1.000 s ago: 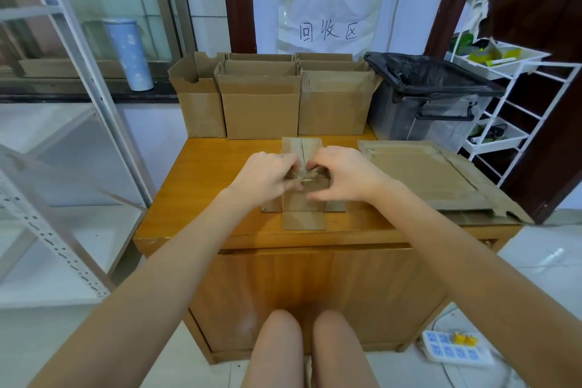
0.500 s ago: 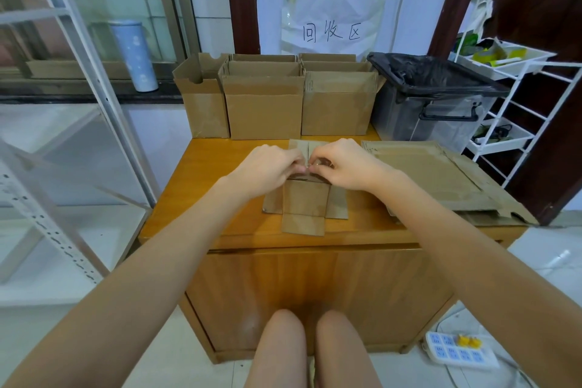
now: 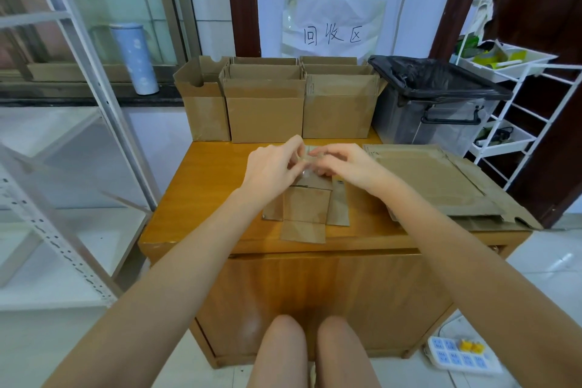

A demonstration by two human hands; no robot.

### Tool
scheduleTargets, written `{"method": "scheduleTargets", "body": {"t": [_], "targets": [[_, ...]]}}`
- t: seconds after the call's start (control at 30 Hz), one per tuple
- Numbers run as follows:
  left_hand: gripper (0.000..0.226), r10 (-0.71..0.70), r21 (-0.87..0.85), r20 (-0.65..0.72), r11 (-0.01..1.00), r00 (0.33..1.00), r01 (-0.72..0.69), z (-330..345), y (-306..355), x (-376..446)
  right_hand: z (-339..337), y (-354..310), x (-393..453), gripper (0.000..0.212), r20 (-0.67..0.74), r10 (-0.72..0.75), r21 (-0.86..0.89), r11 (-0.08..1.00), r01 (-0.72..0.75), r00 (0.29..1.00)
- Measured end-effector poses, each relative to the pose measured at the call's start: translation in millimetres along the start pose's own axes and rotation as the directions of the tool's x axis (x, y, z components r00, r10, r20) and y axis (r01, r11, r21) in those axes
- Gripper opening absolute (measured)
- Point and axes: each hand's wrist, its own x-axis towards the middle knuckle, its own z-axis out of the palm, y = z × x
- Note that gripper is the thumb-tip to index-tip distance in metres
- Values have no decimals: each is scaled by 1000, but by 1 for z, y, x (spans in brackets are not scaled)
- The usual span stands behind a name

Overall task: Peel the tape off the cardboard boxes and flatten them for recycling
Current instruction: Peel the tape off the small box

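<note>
A small flattened cardboard box [image 3: 307, 208] lies on the wooden cabinet top [image 3: 201, 192], its flaps spread out. My left hand [image 3: 271, 167] and my right hand [image 3: 341, 164] meet above its far end. Both pinch a strip of clear tape [image 3: 307, 158] between their fingertips, lifted off the cardboard. Three open cardboard boxes stand at the back: a left one [image 3: 201, 107], a middle one [image 3: 264, 110] and a right one [image 3: 338, 107]. A stack of flattened cardboard [image 3: 434, 183] lies on the right of the top.
A bin with a black bag [image 3: 437, 104] stands behind the flattened stack. A white wire rack [image 3: 516, 110] is at the right, a white metal shelf frame [image 3: 78, 123] at the left. A power strip [image 3: 456, 353] lies on the floor. My knees [image 3: 311, 350] are against the cabinet front.
Both hands have moved from the middle of the small box to its far end and risen, pulling the tape strip up along the seam.
</note>
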Motion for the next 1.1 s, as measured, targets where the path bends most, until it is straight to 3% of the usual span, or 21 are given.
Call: {"method": "scheduleTargets", "body": {"t": [0.07, 0.13, 0.3, 0.43, 0.57, 0.77, 0.87, 1.0, 1.1], "targets": [[17, 8, -18, -1, 1000, 1000, -8, 0, 1, -1, -7, -2, 0, 31, 24, 146, 216, 965, -148, 989], [14, 33, -44, 31, 999, 999, -32, -1, 0, 0, -11, 3, -1, 30, 35, 162, 283, 945, -165, 986], [12, 53, -131, 134, 991, 990, -36, -4, 0, -1, -16, 15, -6, 34, 119, -29, 42, 999, 24, 993], [13, 28, -190, 144, 982, 989, 0, -3, -2, -3, -11, 12, -5, 36, 96, -74, -17, 997, 76, 993], [18, 16, -199, 162, 980, 987, 17, -1, -4, -4, -3, 5, -4, 24, 79, -128, -139, 981, 138, 989], [38, 1, -372, 246, 923, 969, 94, 0, -15, -3, 4, -3, 0, 3, 34, -101, -175, 979, 105, 994], [48, 14, -489, 281, 863, 960, 130, -4, -17, -4, 10, -2, 5, 9, 4, -100, -245, 965, 98, 995], [30, -35, -639, 370, 716, 928, 281, -9, -20, -5, 18, 6, 6, 8, -102, -93, -213, 975, 70, 990], [28, 7, -610, 312, 768, 950, 194, -9, -23, -7, 24, 10, 2, 16, -146, -147, -202, 973, 116, 978]]}}
